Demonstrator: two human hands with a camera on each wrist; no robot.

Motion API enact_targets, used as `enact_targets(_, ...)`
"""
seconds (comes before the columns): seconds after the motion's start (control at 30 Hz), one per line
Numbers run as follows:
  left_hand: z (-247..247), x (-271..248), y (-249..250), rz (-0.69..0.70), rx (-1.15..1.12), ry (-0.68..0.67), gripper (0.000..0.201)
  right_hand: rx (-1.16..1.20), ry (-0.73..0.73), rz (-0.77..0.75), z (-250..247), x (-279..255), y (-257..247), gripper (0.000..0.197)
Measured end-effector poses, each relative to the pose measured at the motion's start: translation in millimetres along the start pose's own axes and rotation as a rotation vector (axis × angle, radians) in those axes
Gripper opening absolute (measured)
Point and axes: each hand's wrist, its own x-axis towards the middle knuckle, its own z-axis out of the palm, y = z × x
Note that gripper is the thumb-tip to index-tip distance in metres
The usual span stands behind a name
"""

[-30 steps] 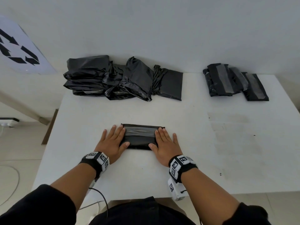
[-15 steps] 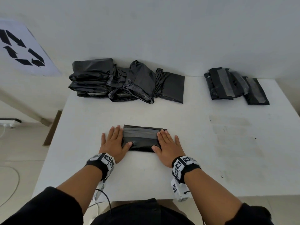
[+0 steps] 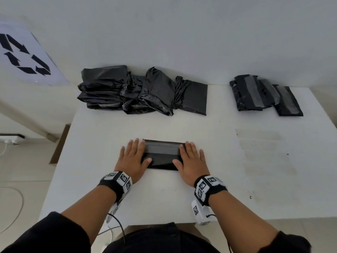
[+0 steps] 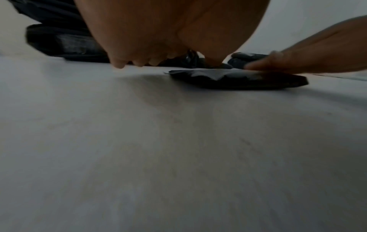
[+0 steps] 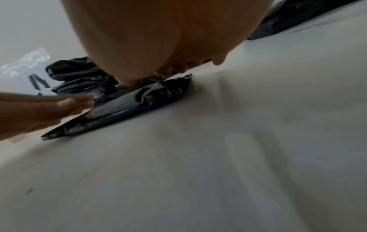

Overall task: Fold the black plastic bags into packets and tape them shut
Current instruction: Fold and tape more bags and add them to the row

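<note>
— Packet (image 3: 161,155) in hand now: where does it lie?

— Flat on the table (image 3: 218,179), toward the near edge and about midway along it. A grey strip of tape (image 3: 161,147) runs along its length.

— And your grip?

— None, really. My left hand (image 3: 132,159) and my right hand (image 3: 191,160) lie flat, fingers straight, one pressing on each end of it; nothing is pinched or curled round.

— Which step is this?

— I judge it the last of this one: smoothing the tape down so it stays closed.

— Next?

— Lift it across to the taped packets (image 3: 264,94) at the far right corner, then draw a fresh one from the heap of bags (image 3: 138,90) at the far left edge. The slippery plastic may spring open if the tape ends have not stuck.
</note>
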Motion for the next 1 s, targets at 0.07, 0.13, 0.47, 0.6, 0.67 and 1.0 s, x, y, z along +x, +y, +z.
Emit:
enact_targets(0.07, 0, 3, 11, 0.141, 0.032, -0.021, 0.085, -0.034, 0.028, -0.095, -3, 5, -12, 0.081)
enact_targets(0.13, 2, 7, 18, 0.204, 0.062, -0.071, 0.089, -0.078, 0.01, -0.175, -1, 14, -26, 0.087)
enact_targets(0.47, 13, 9, 7, 0.233, 0.108, -0.1, 0.084, -0.153, -0.054, -0.111, 3, -3, 13, 0.089)
enact_targets(0.6, 9, 8, 0, 0.166, -0.063, -0.024, 0.074, -0.162, 0.036, -0.069, 8, -8, 16, 0.083)
enact_targets(0.67, 6, 6, -6, 0.079, -0.141, 0.046, 0.07, -0.155, 0.199, -0.066, 9, -11, 12, 0.077)
enact_targets(1.0, 3, 4, -19, -0.022, -0.174, 0.055, 0.061, 0.011, 0.194, 0.15, 3, 1, -34, 0.081)
